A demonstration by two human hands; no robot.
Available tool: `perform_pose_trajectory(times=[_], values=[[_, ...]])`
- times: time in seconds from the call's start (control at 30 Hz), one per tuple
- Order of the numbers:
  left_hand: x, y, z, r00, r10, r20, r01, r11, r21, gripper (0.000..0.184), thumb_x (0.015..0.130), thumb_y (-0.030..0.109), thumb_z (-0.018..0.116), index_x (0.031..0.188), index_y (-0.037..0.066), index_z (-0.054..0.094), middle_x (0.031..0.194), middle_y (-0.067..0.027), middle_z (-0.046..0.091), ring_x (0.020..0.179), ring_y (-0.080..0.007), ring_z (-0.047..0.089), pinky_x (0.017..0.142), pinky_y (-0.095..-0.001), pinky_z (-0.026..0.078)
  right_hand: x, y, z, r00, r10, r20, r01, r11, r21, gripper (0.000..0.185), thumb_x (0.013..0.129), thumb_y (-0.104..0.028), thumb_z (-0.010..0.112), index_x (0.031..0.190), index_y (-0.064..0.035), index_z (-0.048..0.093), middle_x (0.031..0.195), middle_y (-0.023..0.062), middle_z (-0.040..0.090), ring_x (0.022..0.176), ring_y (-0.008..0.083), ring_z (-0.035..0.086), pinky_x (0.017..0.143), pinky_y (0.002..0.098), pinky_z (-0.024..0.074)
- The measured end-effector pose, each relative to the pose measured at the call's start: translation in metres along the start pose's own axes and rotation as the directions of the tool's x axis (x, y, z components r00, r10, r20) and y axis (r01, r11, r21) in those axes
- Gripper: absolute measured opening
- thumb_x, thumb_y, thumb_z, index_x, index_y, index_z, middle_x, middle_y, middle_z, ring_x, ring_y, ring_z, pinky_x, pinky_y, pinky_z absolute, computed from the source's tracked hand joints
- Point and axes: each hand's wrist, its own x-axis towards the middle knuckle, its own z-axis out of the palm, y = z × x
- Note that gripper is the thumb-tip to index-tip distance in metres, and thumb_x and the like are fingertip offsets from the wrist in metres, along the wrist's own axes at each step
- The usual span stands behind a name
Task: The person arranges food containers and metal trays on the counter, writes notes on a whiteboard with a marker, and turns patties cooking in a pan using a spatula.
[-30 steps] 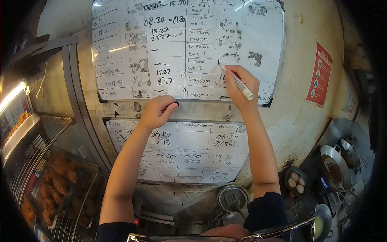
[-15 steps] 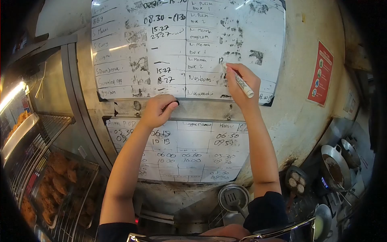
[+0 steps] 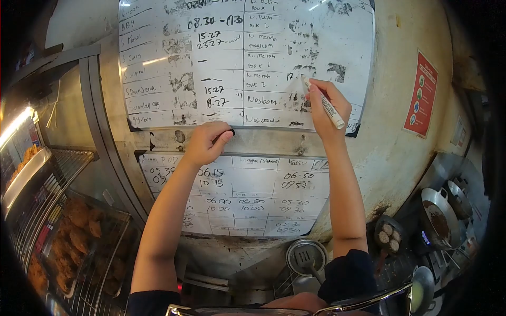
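Note:
My right hand [image 3: 329, 105] grips a white whiteboard marker [image 3: 332, 112], its tip at the upper whiteboard [image 3: 311, 16] in the "N. Merah box 2" row. Fresh black digits stand just left of the tip. My left hand [image 3: 210, 142] is closed at the board's lower edge, and a small black marker cap [image 3: 232, 132] pokes out between thumb and fingers. Handwritten names and times in black fill the board, with smudged patches among them. Below it, partly behind my left forearm, hangs a second whiteboard [image 3: 253, 210] with more times.
At left, a lit cabinet with wire racks [image 3: 113, 253] holds fried pieces of food [image 3: 74, 237]. At lower right are a wok [image 3: 437, 216], a pan with round patties [image 3: 389, 236] and a slotted turner [image 3: 304, 258] over a pot. A red poster [image 3: 420, 95] hangs on the wall.
My right hand has moved a little to the right along the same row with the marker, and more writing shows behind it. My left hand has stayed in place.

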Motion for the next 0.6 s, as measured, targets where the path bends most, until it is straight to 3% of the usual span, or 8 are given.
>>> perform_pose_trajectory(times=[0.1, 0.2, 0.23, 0.3, 0.37, 0.4, 0.47, 0.6], values=[[0.0, 0.003, -0.001, 0.999, -0.032, 0.014, 0.033, 0.999, -0.037, 0.018, 0.084, 0.016, 0.055, 0.073, 0.001, 0.054, 0.056, -0.0078, 0.044, 0.052, -0.0222, 0.043, 0.051, -0.0319, 0.035, -0.001, -0.003, 0.001, 0.999, 0.045, -0.019, -0.044, 0.998, 0.051, 0.013, 0.08, -0.01, 0.062, 0.089, -0.0003, 0.064, 0.068, 0.0089, 0.063, 0.06, 0.0136, 0.059, 0.057, 0.0224, 0.0455], [0.0, -0.002, 0.0, 1.0, 0.005, 0.006, -0.005, 1.0, -0.011, 0.018, 0.084, 0.016, 0.055, 0.074, 0.001, 0.054, 0.056, -0.0078, 0.044, 0.051, -0.022, 0.043, 0.051, -0.0317, 0.035, -0.002, 0.004, -0.001, 0.99, -0.082, -0.114, 0.082, 0.997, 0.0, 0.021, 0.08, -0.02, 0.067, 0.09, -0.0023, 0.064, 0.073, 0.0091, 0.064, 0.062, 0.0145, 0.06, 0.064, 0.0245, 0.0471], [0.0, -0.002, 0.0, 1.0, 0.003, 0.005, -0.003, 1.0, -0.01, 0.018, 0.084, 0.016, 0.055, 0.074, 0.001, 0.054, 0.056, -0.0078, 0.044, 0.051, -0.022, 0.043, 0.051, -0.0317, 0.035, -0.005, 0.015, -0.007, 0.982, -0.187, -0.006, 0.183, 0.964, -0.191, 0.03, 0.078, -0.028, 0.068, 0.097, -0.0052, 0.062, 0.082, 0.0084, 0.065, 0.073, 0.0173, 0.061, 0.076, 0.032, 0.0435], [-0.001, -0.001, 0.001, 1.0, -0.003, -0.012, 0.003, 1.0, -0.027, 0.018, 0.084, 0.016, 0.055, 0.074, 0.001, 0.054, 0.056, -0.0081, 0.044, 0.052, -0.0222, 0.042, 0.051, -0.0317, 0.035, -0.012, 0.019, -0.006, 0.955, -0.27, 0.121, 0.296, 0.885, -0.361, 0.04, 0.076, -0.035, 0.069, 0.104, -0.0081, 0.06, 0.092, 0.0077, 0.065, 0.084, 0.0202, 0.062, 0.088, 0.0395, 0.04], [0.0, -0.001, 0.001, 1.0, 0.006, -0.016, -0.006, 1.0, -0.013, 0.018, 0.084, 0.016, 0.055, 0.074, 0.001, 0.054, 0.056, -0.0083, 0.044, 0.052, -0.0225, 0.042, 0.051, -0.0318, 0.035, -0.021, 0.011, 0.008, 0.913, -0.394, 0.103, 0.384, 0.749, -0.54, 0.06, 0.074, -0.049, 0.067, 0.119, -0.0137, 0.047, 0.115, 0.0061, 0.059, 0.116, 0.028, 0.047, 0.1, 0.0569, 0.0105], [0.0, -0.001, 0.001, 1.0, 0.014, -0.015, -0.014, 1.0, 0.001, 0.018, 0.084, 0.016, 0.055, 0.074, 0.001, 0.054, 0.056, -0.0084, 0.044, 0.052, -0.0227, 0.042, 0.051, -0.0319, 0.035, -0.026, 0.013, 0.012, 0.913, -0.395, 0.101, 0.384, 0.748, -0.542, 0.06, 0.074, -0.049, 0.067, 0.119, -0.0137, 0.047, 0.115, 0.0061, 0.059, 0.116, 0.028, 0.047, 0.1, 0.0569, 0.0105], [0.0, 0.002, 0.001, 1.0, 0.01, -0.015, -0.01, 1.0, -0.005, 0.018, 0.084, 0.016, 0.055, 0.074, 0.001, 0.054, 0.056, -0.0084, 0.044, 0.052, -0.0229, 0.042, 0.051, -0.0322, 0.035, -0.036, 0.021, 0.021, 0.914, -0.375, 0.155, 0.403, 0.789, -0.464, 0.073, 0.071, -0.058, 0.063, 0.125, -0.0157, 0.037, 0.129, 0.0057, 0.05, 0.132, 0.0327, 0.024, 0.095, 0.0611, -0.0086], [0.0, 0.001, 0.001, 1.0, -0.006, -0.019, 0.006, 1.0, -0.009, 0.017, 0.084, 0.016, 0.055, 0.074, 0.001, 0.054, 0.056, -0.0084, 0.044, 0.052, -0.0232, 0.043, 0.052, -0.0326, 0.035, -0.039, 0.019, 0.026, 0.904, -0.379, 0.198, 0.426, 0.756, -0.498, 0.073, 0.071, -0.062, 0.06, 0.122, -0.0145, 0.039, 0.132, 0.0073, 0.047, 0.134, 0.0332, 0.019, 0.095, 0.0616, -0.0075]])
